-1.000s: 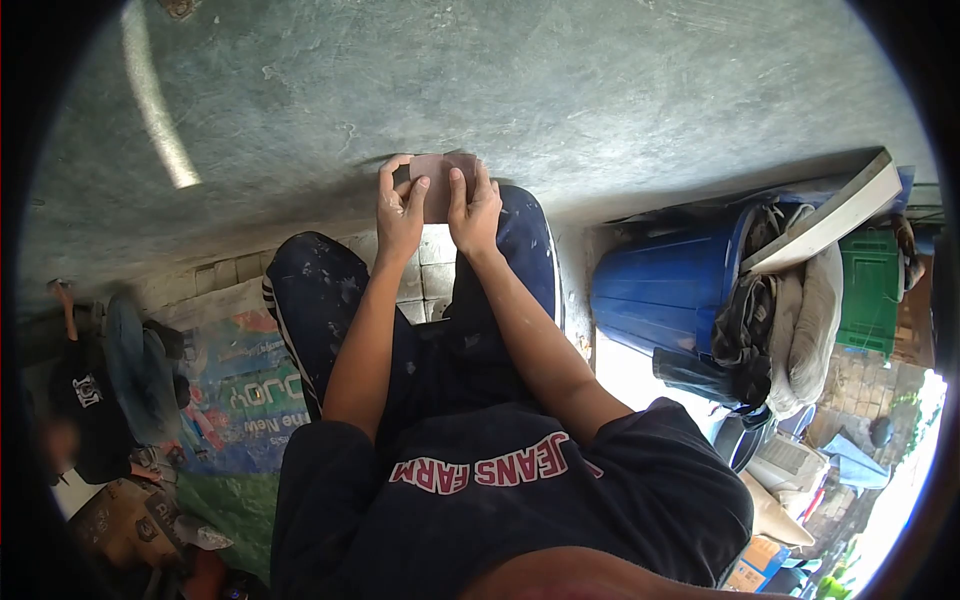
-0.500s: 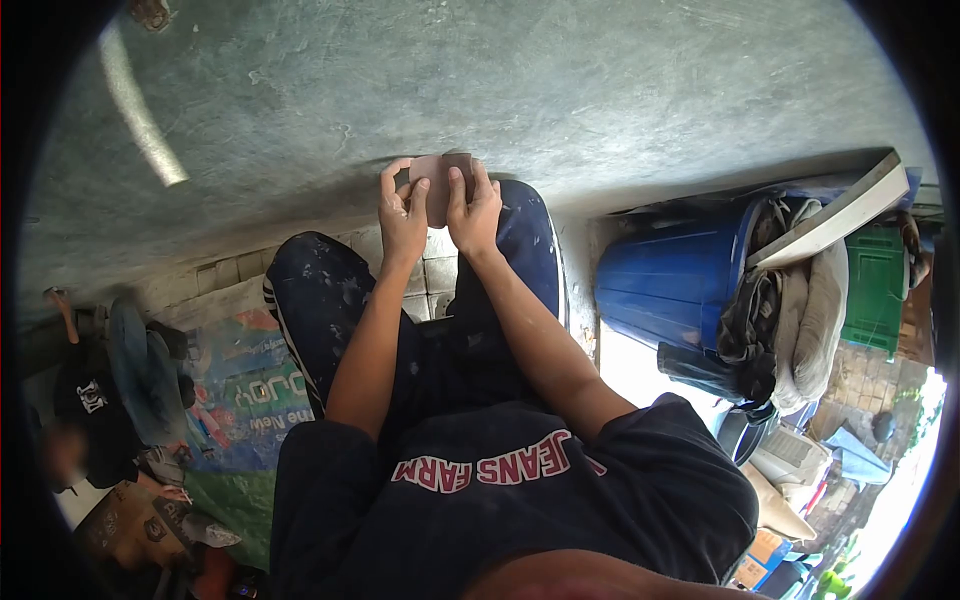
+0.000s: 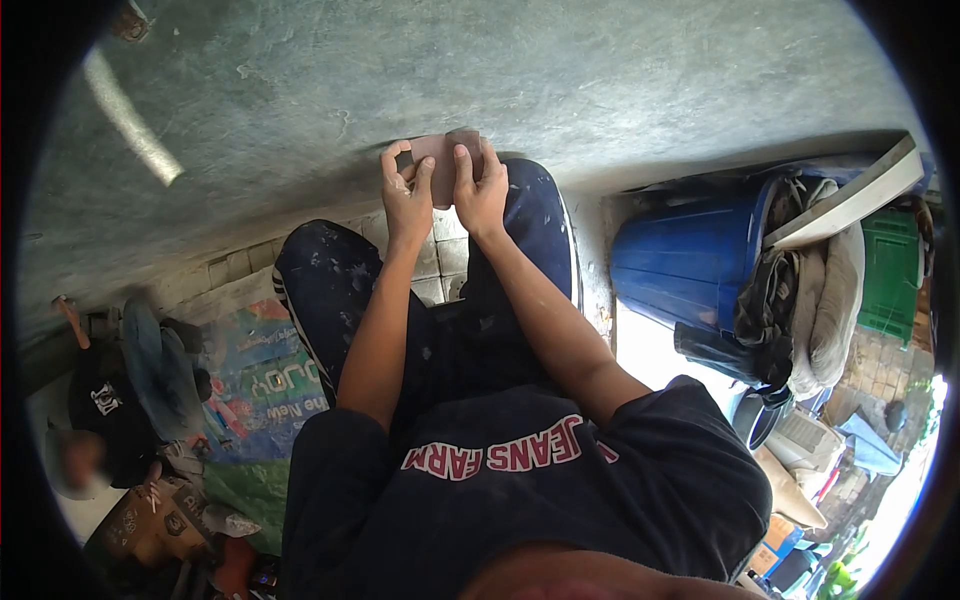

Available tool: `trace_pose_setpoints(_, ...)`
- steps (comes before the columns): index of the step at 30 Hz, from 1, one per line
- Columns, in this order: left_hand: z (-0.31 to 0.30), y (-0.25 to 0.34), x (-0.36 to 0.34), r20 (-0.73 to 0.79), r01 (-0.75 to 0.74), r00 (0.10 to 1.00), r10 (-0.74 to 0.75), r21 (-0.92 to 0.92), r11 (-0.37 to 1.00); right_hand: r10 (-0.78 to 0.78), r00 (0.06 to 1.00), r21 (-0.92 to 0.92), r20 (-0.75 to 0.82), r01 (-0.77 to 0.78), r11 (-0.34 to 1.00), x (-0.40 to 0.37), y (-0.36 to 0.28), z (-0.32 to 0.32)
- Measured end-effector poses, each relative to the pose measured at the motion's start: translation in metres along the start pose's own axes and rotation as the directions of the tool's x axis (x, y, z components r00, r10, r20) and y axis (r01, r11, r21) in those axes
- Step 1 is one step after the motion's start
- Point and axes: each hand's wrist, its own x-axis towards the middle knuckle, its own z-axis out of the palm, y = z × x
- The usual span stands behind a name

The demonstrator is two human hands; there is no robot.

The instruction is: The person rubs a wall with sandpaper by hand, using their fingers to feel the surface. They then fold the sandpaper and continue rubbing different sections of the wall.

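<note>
A brown piece of sandpaper (image 3: 434,160) is held up between my two hands, close to the grey wall (image 3: 600,80). My left hand (image 3: 406,195) pinches its left side, thumb on the near face and fingers curled behind. On the other side my right hand (image 3: 482,190) grips it the same way, and a darker part of the sheet looks folded or curled there. Both hands are above my bent knees, in dusty dark trousers (image 3: 330,265). Whitish dust marks my left fingers.
Rightward stand a blue bin (image 3: 685,260) with cloths and a pale board (image 3: 850,205) on top, and a green crate (image 3: 888,270). A person (image 3: 110,400) sits on the left beside a printed sheet (image 3: 265,370) and a cardboard box (image 3: 150,525).
My hands and the sandpaper sit slightly higher in the view, and more of the sheet shows between my thumbs. The whole view has shifted a little. The other person's hand has moved.
</note>
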Motion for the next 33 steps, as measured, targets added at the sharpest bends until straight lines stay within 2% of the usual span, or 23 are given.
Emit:
trace_pose_setpoints(1,0.000,-0.002,0.000,-0.012,0.045,0.999,-0.044,0.025,0.999,0.118,0.990,0.137,0.077,-0.128,0.982,-0.001,0.002,0.001)
trace_pose_setpoints(2,0.000,-0.004,0.001,-0.009,0.048,0.999,-0.048,0.027,0.998,0.123,0.990,0.136,0.075,-0.133,0.982,-0.001,0.004,0.003)
trace_pose_setpoints(5,0.000,-0.013,0.000,-0.025,0.047,0.999,-0.047,0.014,0.999,0.085,0.996,0.095,0.011,-0.085,0.992,-0.004,0.004,0.005)
trace_pose_setpoints(7,0.000,-0.011,0.001,-0.018,-0.019,1.000,0.018,-0.003,1.000,-0.027,0.997,-0.016,-0.073,0.026,1.000,-0.006,-0.001,0.002)
trace_pose_setpoints(11,-0.002,-0.013,0.002,-0.010,-0.009,1.000,0.009,0.064,0.998,0.065,0.998,0.034,0.013,-0.066,0.997,-0.004,0.002,0.001)
trace_pose_setpoints(13,-0.001,-0.014,0.002,-0.035,0.107,0.994,-0.105,0.062,0.992,0.098,0.994,0.073,0.049,-0.101,0.992,-0.003,0.001,0.000)
trace_pose_setpoints(14,-0.002,-0.014,0.002,-0.031,0.101,0.995,-0.099,0.065,0.993,0.096,0.994,0.077,0.044,-0.099,0.992,-0.003,-0.001,0.001)
trace_pose_setpoints(16,-0.004,-0.016,0.003,-0.011,0.074,0.997,-0.073,0.085,0.994,-0.019,0.995,0.090,-0.097,0.028,0.996,-0.005,0.001,0.004)
trace_pose_setpoints(20,-0.006,-0.020,0.004,0.014,0.126,0.992,-0.127,0.019,0.992,0.063,0.993,0.135,-0.098,-0.049,0.990,-0.007,0.009,0.010)
trace_pose_setpoints(22,-0.004,-0.016,0.004,0.009,0.101,0.995,-0.101,0.057,0.993,0.026,0.998,0.080,-0.059,-0.021,0.997,-0.005,0.003,0.004)
trace_pose_setpoints(25,-0.002,-0.009,0.002,0.016,0.016,1.000,-0.017,0.043,0.999,-0.060,0.991,0.050,-0.119,0.066,0.997,-0.006,-0.005,-0.001)
trace_pose_setpoints(27,-0.001,-0.008,0.005,0.024,0.043,0.999,-0.043,0.013,0.999,-0.048,0.989,0.058,-0.139,0.056,0.997,-0.003,-0.003,0.003)
trace_pose_setpoints(29,-0.002,-0.011,0.001,0.033,0.086,0.996,-0.086,-0.012,0.996,0.081,0.993,0.258,-0.081,-0.058,0.965,-0.004,0.005,0.010)
trace_pose_setpoints(30,-0.002,-0.011,0.002,0.024,0.093,0.995,-0.094,0.033,0.995,-0.006,0.991,0.110,-0.136,0.021,0.994,-0.006,0.001,0.007)
trace_pose_setpoints(32,-0.001,-0.011,0.006,0.027,0.089,0.995,-0.091,0.074,0.993,-0.040,0.989,0.055,-0.143,0.048,0.997,-0.006,-0.006,0.000)
trace_pose_setpoints(33,-0.002,-0.011,0.006,0.036,0.035,0.999,-0.036,0.043,0.998,-0.071,0.988,0.003,-0.137,0.072,0.997,-0.006,-0.006,-0.002)
